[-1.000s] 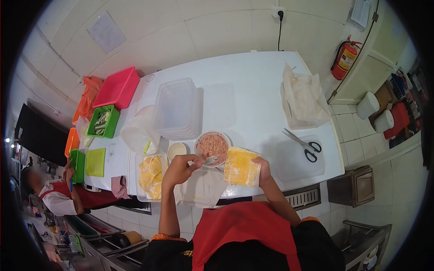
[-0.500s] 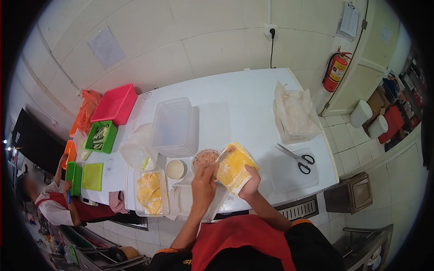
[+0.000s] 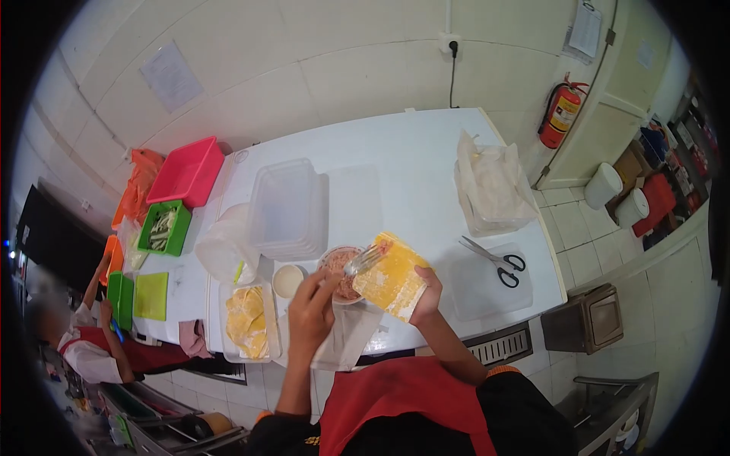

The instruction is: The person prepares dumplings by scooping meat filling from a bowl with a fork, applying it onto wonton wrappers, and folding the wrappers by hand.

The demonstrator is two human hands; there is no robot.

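My left hand [image 3: 310, 310] grips a metal fork [image 3: 365, 260], whose tines touch the top of the yellow wrapper stack [image 3: 392, 278]. A small lump of pink filling [image 3: 385, 246] lies there. My right hand [image 3: 427, 295] holds the floured stack by its right side. Behind the fork, a bowl of minced filling [image 3: 339, 263] is partly hidden by my left hand and the stack. A small cup of pale liquid [image 3: 288, 281] stands left of the bowl. Further left, folded yellow wrappers [image 3: 246, 319] lie in a clear tray.
Scissors [image 3: 498, 264] rest on a clear lid at the right, below a paper-lined container [image 3: 493, 190]. Stacked clear boxes [image 3: 285, 205] stand behind the cup. Pink [image 3: 185, 173] and green [image 3: 165, 228] trays are at the left, where another person [image 3: 95, 346] works.
The fork has moved from the bowl onto the wrapper stack, and filling now shows there. The stack was raised and tilted. The view shifted slightly. The other person's hands moved a little.
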